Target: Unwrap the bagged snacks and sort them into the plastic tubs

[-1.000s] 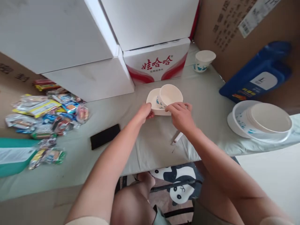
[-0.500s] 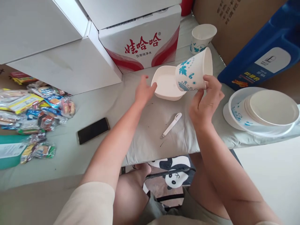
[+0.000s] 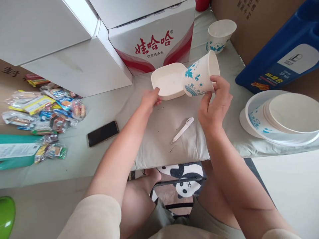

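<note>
My left hand [image 3: 150, 98] is closed on the near left edge of a shallow white dish [image 3: 169, 79], thumb over the rim. The dish is tilted, its near left side raised. In my right hand [image 3: 216, 101] is a white paper cup [image 3: 198, 76] with blue leaf prints, pinched near its lower right side and tipped so its mouth faces right. The cup overlaps the dish's right end in view. On the cloth between my forearms lies a white utility knife [image 3: 182, 130]. Another printed paper cup [image 3: 220, 35] stands upright behind.
A stack of paper cups [image 3: 291, 113] sits in a white bowl [image 3: 251, 124] at right. Beside it leans a blue jug [image 3: 279, 49]. A red-and-white carton [image 3: 154, 46] stands at the back. On the left are a phone [image 3: 103, 133] and several wrapped snacks [image 3: 54, 109].
My left hand has reached the dish, closed on its edge and tilted it, shifting it leftward. My right hand still holds the paper cup. The view has shifted slightly.
</note>
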A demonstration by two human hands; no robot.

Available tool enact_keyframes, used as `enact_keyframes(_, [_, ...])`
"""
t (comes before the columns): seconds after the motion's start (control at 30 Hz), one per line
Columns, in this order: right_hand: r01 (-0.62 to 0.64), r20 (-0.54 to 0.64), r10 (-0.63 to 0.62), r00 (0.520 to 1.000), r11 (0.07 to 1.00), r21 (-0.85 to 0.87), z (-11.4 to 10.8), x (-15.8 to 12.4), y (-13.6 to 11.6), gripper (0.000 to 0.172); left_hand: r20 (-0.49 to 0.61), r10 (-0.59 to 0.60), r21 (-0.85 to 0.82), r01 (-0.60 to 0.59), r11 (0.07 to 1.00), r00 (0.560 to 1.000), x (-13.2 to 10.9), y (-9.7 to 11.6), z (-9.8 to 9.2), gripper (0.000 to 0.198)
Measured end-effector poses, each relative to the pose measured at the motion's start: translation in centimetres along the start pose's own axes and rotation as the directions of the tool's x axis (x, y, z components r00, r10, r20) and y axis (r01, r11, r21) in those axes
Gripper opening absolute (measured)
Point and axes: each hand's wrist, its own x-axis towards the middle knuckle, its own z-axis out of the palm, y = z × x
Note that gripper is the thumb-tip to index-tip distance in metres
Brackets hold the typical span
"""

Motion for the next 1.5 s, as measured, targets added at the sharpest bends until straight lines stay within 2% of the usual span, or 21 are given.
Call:
enact_keyframes(0.07, [-0.011,0.023,0.011,1.0,1.0,0.001,0.2,0.0,-0.3,0.044,-0.03,0.053,-0.118,-0.056,0.991,0.998,-2.1,-1.0,-2.1,0.018])
enact_keyframes(0.13, [-0.02,0.09,0.026,0.996,0.998,-0.063,0.4,-0.2,-0.8,0.04,-0.066,0.187,-0.221,-0.197,0.955,0.98,-4.8,-3.1,-4.8,0.024])
enact_keyframes(0.2, [0.006,0.211,0.025,0.977,0.989,-0.146,0.6,-0.8,-1.6,0.04,-0.115,0.175,-0.344,-0.204,0.917,0.978,-7.5,-6.0,-7.5,0.033])
enact_keyframes(0.3, [0.118,0.399,-0.039,0.916,0.977,-0.177,1.2,-2.6,-3.5,0.042,-0.243,0.058,-0.523,-0.182,0.833,0.968,-9.8,-10.3,-10.4,0.041])
enact_keyframes(0.37, [0.206,0.485,-0.113,0.867,0.968,-0.143,1.7,-4.2,-4.9,0.041,-0.254,-0.04,-0.63,-0.134,0.765,0.966,-9.9,-12.0,-11.5,0.033])
enact_keyframes(0.43, [0.288,0.511,-0.211,0.833,0.955,-0.076,2.6,-5.7,-6.1,0.039,-0.2,-0.095,-0.728,-0.083,0.681,0.975,-9.2,-12.8,-12.3,0.017])
enact_keyframes(0.5, [0.361,0.505,-0.314,0.804,0.932,0.005,3.9,-6.7,-6.9,0.036,-0.145,-0.07,-0.819,-0.08,0.568,0.987,-8.5,-12.9,-13.4,0.01])
enact_keyframes(0.57, [0.419,0.521,-0.375,0.767,0.907,0.038,5.7,-6.9,-7.3,0.032,-0.142,-0.043,-0.911,-0.114,0.398,0.989,-8.0,-13.0,-15.0,0.012])
enact_keyframes(0.63, [0.449,0.565,-0.371,0.737,0.894,0.001,7.5,-6.5,-7.5,0.029,-0.1,-0.021,-0.96,-0.091,0.264,0.995,-8.1,-13.3,-17.0,0.014])
enact_keyframes(0.73, [0.504,0.653,-0.34,0.677,0.86,-0.075,9.4,-5.5,-8.6,0.03,-0.105,-0.041,-0.983,-0.097,0.153,0.994,-8.7,-14.4,-20.3,0.02])
enact_keyframes(0.8, [0.541,0.61,-0.365,0.703,0.832,-0.126,10.3,-5.4,-10.7,0.038,-0.125,-0.075,-0.989,-0.119,0.087,0.989,-9.1,-15.2,-22.2,0.022])
enact_keyframes(0.87, [0.567,0.527,-0.457,0.717,0.821,-0.06,11.8,-6.3,-14.2,0.045,-0.125,-0.082,-0.992,-0.124,0.021,0.989,-9.5,-15.8,-23.6,0.022])
enact_keyframes(0.9, [0.584,0.515,-0.52,0.682,0.811,0.045,12.9,-7.1,-16.5,0.046,-0.122,-0.073,-0.992,-0.123,-0.006,0.99,-9.6,-16.0,-24.0,0.022])
enact_keyframes(1.0, [0.527,0.599,-0.656,0.458,0.744,0.412,18.8,-10.3,-24.8,0.052,-0.13,-0.072,-0.989,-0.134,-0.065,0.989,-9.9,-16.3,-25.0,0.02])
enact_keyframes(1.1, [0.409,0.73,-0.628,0.27,0.761,0.504,26.3,-12.9,-33.3,0.056,-0.215,-0.224,-0.962,-0.245,-0.12,0.951,-10.0,-16.5,-25.7,0.015])
enact_keyframes(1.17, [0.347,0.825,-0.503,0.257,0.845,0.407,30.5,-13.7,-37.9,0.056,-0.271,-0.333,-0.932,-0.332,-0.143,0.903,-10.0,-16.7,-26.3,0.012])
enact_keyframes(1.2, [0.344,0.862,-0.455,0.226,0.865,0.366,32.0,-14.0,-39.6,0.061,-0.278,-0.354,-0.924,-0.349,-0.155,0.893,-10.0,-16.8,-26.6,0.012])
enact_keyframes(1.27, [0.432,0.925,-0.368,0.091,0.852,0.296,33.8,-14.4,-41.7,0.084,-0.259,-0.331,-0.926,-0.331,-0.183,0.907,-10.0,-17.0,-27.2,0.013])
enact_keyframes(1.33, [0.557,0.941,-0.338,0.002,0.782,0.279,34.3,-14.8,-42.3,0.097,-0.23,-0.29,-0.934,-0.295,-0.201,0.929,-10.0,-17.1,-27.6,0.014])
enact_keyframes(1.43, [0.626,0.919,-0.395,-0.017,0.712,0.318,34.2,-15.0,-41.4,0.08,-0.22,-0.264,-0.942,-0.275,-0.193,0.939,-10.0,-17.1,-27.8,0.017])
enact_keyframes(1.5, [0.577,0.894,-0.448,0.013,0.734,0.359,34.1,-14.9,-40.6,0.07,-0.222,-0.251,-0.947,-0.27,-0.177,0.942,-10.0,-16.9,-27.6,0.02])
